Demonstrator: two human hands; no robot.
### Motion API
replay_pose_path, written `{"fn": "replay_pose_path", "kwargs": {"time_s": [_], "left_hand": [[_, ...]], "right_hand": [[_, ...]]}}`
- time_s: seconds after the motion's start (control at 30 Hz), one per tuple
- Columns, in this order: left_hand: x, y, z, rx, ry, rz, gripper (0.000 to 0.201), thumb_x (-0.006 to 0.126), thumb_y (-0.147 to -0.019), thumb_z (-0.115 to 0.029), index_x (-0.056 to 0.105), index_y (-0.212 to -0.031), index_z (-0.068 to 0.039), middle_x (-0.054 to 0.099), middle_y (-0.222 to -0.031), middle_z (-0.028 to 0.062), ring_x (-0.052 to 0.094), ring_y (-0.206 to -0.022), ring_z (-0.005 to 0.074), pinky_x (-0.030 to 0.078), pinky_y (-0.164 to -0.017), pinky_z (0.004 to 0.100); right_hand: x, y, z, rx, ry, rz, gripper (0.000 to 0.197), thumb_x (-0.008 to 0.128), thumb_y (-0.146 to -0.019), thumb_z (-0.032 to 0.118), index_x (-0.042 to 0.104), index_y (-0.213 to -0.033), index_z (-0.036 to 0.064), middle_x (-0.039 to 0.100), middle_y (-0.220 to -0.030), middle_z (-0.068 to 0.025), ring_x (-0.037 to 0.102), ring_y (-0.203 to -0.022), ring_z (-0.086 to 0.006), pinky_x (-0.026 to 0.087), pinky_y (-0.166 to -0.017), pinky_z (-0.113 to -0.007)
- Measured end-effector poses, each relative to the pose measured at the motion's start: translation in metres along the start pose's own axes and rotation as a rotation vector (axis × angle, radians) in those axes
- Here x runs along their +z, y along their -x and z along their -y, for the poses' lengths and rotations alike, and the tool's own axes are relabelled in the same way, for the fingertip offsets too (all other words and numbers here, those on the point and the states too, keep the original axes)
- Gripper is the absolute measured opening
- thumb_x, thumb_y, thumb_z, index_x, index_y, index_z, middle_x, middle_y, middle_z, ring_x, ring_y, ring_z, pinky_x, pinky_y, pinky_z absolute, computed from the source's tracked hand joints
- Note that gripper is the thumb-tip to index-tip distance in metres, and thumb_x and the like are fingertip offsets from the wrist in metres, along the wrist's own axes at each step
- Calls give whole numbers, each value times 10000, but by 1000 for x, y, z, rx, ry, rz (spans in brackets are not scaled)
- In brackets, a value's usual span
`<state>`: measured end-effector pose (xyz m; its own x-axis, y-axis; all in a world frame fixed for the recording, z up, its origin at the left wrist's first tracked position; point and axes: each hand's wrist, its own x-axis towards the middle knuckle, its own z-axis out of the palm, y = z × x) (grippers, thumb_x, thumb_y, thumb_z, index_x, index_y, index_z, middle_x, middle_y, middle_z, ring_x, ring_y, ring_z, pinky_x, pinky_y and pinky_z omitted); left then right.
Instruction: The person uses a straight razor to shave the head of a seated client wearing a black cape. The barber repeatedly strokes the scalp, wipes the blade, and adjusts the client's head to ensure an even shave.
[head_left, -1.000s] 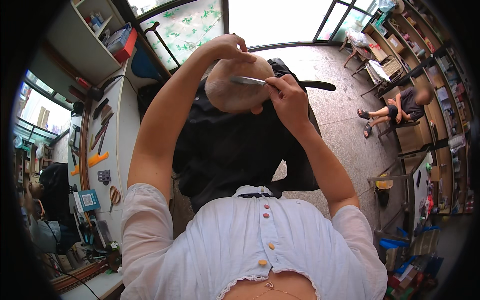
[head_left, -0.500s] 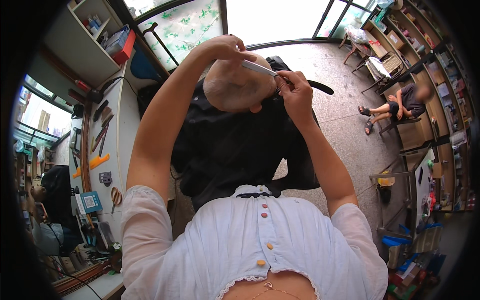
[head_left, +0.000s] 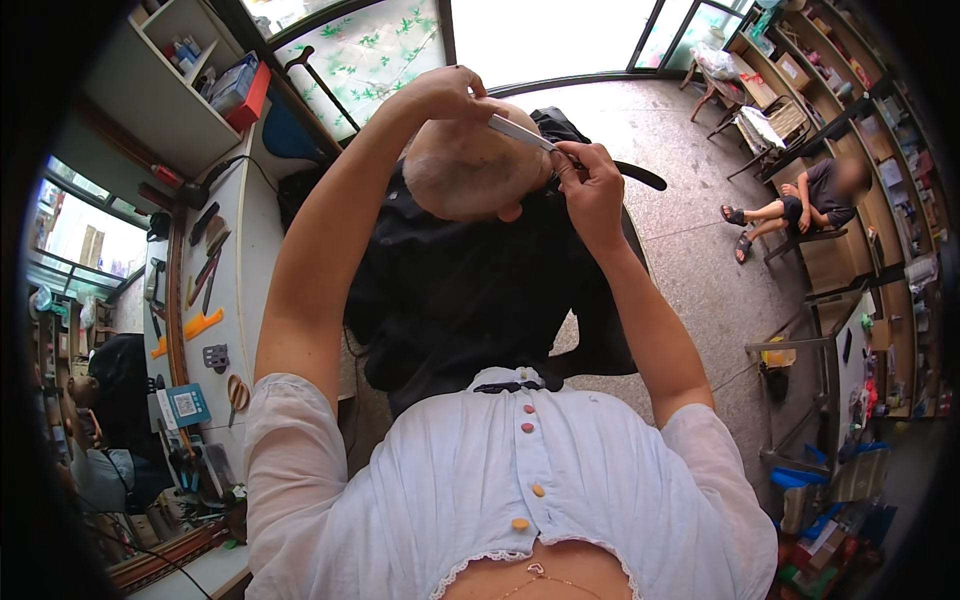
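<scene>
A straight razor (head_left: 521, 132) is in my right hand (head_left: 594, 190), its pale blade lying against the top of a person's shaved head (head_left: 462, 175). The razor's dark curved handle sticks out to the right beyond my fingers, which are closed around the joint. My left hand (head_left: 452, 94) rests on the far left side of the head, close to the blade's tip. Its thumb and a finger show apart, holding nothing; the other fingers are partly hidden. Below the head spreads a black cape (head_left: 465, 300) over the seated person.
Along the left runs a white counter (head_left: 232, 300) with combs, scissors (head_left: 237, 393) and a clipper-like tool, beside a mirror. A walking stick (head_left: 322, 85) leans at the window. On the right, another person (head_left: 812, 200) sits by shelves (head_left: 880, 250); a metal-framed table (head_left: 830, 380) stands nearer.
The head has shifted very slightly left and up in the picture. Both hands and the razor stay almost where they were, the blade still on the scalp.
</scene>
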<state>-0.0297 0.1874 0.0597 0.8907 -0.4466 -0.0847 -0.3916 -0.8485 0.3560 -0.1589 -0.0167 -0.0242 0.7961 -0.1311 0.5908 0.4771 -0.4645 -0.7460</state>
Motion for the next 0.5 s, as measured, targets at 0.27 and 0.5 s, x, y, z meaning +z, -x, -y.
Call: {"fn": "replay_pose_path", "kwargs": {"time_s": [0.27,0.5], "left_hand": [[5,2,3,-22,-27,-48,697,694,-692,-630,665,-1100,-65,663,-1045,169,644,-942,288,500,-824,341],[4,2,4,-42,-9,-34,705,683,-706,-627,653,-1122,-59,662,-1049,172,641,-960,295,494,-849,338]], "right_hand": [[5,10,7,-87,65,42,113,674,-817,125,671,-927,101,581,-786,-31,584,-581,-168,467,-539,-288],[7,21,14,-190,208,98,117,676,-808,136,676,-924,122,579,-800,-35,622,-645,-223,491,-565,-324]]}}
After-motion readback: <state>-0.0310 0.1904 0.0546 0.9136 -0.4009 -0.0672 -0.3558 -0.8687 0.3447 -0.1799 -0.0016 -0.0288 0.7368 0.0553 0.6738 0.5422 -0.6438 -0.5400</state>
